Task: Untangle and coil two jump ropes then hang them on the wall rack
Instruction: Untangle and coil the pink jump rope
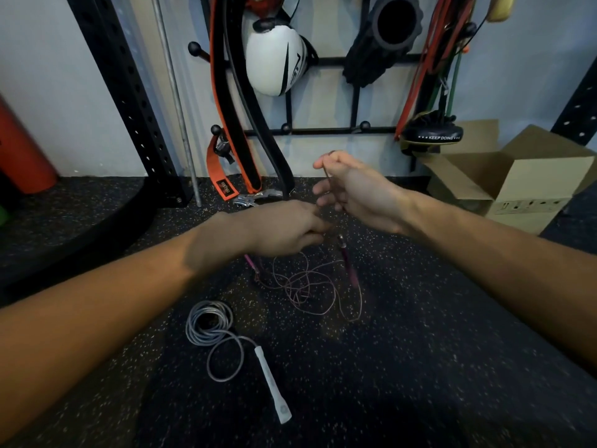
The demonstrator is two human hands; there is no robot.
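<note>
Head view: the wall rack (323,131) is a black metal grid with ball-tipped pegs. On it hang a glossy white boxing glove (274,64), a ridged black foam roller (384,37), a black belt (234,101) edged in orange, and red and green rubber bands (434,59). At the rack's lower right corner hangs a black padded piece (433,134) printed "KEEP DOING".

Below the rack, above the speckled black rubber floor (420,350), the right hand (352,185) is raised and pinches the pink rope (307,286), a thin wiry cord, between thumb and forefinger. The left hand (284,227), lower and further from the rack, curls its fingertips round the same cord. The rest lies in a loose tangle on the floor with its slim purple handle (349,266) beside it.

Further still from the rack lies the grey rope (210,321), wound in a neat round coil, with a smooth white handle (273,386). Right of the rack sits an open cardboard box (517,179).
</note>
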